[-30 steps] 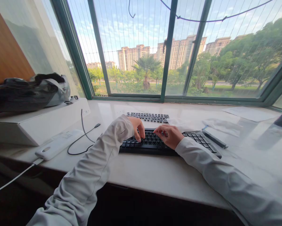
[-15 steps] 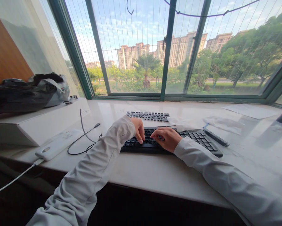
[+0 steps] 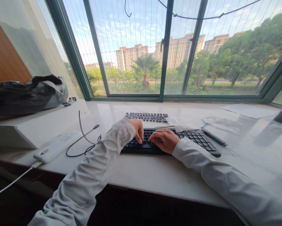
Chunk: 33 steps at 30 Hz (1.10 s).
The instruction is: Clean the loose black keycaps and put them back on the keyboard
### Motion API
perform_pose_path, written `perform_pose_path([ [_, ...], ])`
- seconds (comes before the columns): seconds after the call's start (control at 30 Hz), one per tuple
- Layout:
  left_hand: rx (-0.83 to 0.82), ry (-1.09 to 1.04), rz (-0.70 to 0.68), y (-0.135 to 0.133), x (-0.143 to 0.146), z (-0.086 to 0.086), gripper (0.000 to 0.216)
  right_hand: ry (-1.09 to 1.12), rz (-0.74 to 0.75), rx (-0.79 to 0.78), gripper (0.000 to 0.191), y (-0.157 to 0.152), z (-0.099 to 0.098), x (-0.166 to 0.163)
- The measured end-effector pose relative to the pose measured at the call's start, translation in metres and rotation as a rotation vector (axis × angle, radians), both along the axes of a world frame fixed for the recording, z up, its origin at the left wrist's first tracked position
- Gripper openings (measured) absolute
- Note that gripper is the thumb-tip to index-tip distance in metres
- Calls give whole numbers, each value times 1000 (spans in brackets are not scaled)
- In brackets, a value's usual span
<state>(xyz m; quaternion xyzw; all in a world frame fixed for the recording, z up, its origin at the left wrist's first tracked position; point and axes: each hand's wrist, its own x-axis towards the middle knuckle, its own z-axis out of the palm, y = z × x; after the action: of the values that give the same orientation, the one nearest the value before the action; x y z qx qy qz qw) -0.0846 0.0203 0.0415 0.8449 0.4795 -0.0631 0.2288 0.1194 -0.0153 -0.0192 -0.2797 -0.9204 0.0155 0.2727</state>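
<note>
A black keyboard point(image 3: 143, 150) lies on the white ledge in front of me. Its middle shows bare key sockets, while the number pad point(image 3: 197, 140) at the right has its keys on. My left hand point(image 3: 138, 130) reaches down onto the middle of the keyboard, thumb and fingers drawn together. Close beside it, my right hand point(image 3: 166, 140) rests low over the keys with curled fingers, forefinger and thumb pinched at the sockets. Whatever sits between either hand's fingertips is too small or hidden. Behind the keyboard, loose black keycaps point(image 3: 146, 117) stand in rows.
Clear plastic bags point(image 3: 223, 123) and a dark pen-like tool point(image 3: 213, 137) lie to the right, with a paper sheet point(image 3: 247, 110) farther back. At left are a black cable point(image 3: 71, 154), a white power strip point(image 3: 57, 147) and a white box point(image 3: 37, 125) bearing a dark bag point(image 3: 23, 97).
The whole view has shifted slightly. Both hands keep nearly the same places on the keyboard, with only slight movement of the right fingers.
</note>
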Motion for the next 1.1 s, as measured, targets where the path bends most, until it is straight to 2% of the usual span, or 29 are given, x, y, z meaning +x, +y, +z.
perform_pose_path([
  [0.43,-104,-61,-151,23,-13,-14,29,-11,7,-9,18,-1,2,1],
  [1.1,-130,-75,-167,31,-10,-17,30,-26,27,-9,17,-1,2,0],
])
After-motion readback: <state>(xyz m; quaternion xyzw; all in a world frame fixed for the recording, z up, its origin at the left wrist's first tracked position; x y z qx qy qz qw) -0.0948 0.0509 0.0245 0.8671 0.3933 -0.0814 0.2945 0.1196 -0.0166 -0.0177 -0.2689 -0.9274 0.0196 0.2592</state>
